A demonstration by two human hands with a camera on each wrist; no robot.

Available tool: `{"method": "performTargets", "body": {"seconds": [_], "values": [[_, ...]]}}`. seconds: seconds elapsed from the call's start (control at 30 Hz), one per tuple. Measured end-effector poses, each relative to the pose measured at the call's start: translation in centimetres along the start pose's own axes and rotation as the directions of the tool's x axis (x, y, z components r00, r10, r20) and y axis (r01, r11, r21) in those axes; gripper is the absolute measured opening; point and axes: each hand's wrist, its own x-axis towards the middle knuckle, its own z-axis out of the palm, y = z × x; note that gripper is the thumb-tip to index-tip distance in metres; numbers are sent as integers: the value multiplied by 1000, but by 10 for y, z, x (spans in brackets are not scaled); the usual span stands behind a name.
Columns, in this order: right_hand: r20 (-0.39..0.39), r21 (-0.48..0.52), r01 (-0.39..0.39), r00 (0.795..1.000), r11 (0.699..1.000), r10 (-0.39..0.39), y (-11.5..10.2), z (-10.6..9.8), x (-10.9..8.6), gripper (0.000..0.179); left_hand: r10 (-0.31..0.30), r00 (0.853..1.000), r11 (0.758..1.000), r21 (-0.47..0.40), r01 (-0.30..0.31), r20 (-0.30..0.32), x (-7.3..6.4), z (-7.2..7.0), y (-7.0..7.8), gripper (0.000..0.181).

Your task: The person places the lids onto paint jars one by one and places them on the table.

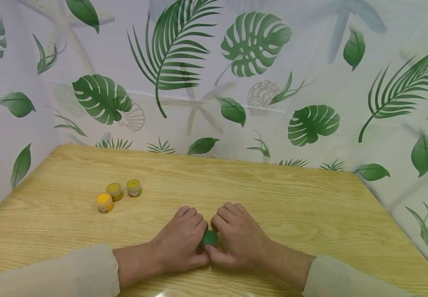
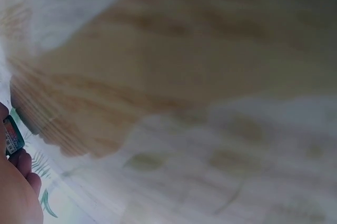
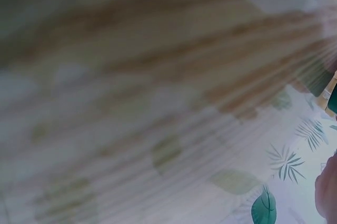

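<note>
A small jar with a green top is held between both hands, low over the front middle of the table. My left hand grips it from the left with curled fingers, and my right hand pinches it from the right, thumb at the near side. The two thumbs meet just in front of it. At the left edge of the left wrist view, the jar shows a printed label beside the fingers. Only a dark green sliver of the jar appears in the right wrist view. The hands cover most of its sides.
Left of the hands stand a bright yellow jar and two olive-yellow jars, one right behind it and another slightly apart. The wood-grain table is bordered at back and sides by leaf-print cloth.
</note>
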Motion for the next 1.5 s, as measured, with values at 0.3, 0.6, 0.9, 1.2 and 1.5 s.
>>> {"method": "performTargets", "body": {"seconds": [0.3,0.6,0.9,1.2,1.5], "values": [[11,-14,-4,1000,1000,4,3,1,-1,31,-14,1000,1000,-2,14,-10,0,0,0,28],[-32,-14,87,996,996,-88,5,2,0,30,-16,999,1000,21,17,-40,0,1,0,27],[-30,-25,76,997,997,-77,4,2,1,26,-14,1000,1000,22,15,-27,0,0,0,27],[16,-19,28,999,999,-28,2,-1,1,29,-15,1000,1000,2,15,-3,0,0,0,30],[-19,-37,52,998,998,-53,3,1,0,33,6,1000,1000,-6,-6,1,0,-2,1,31]]}}
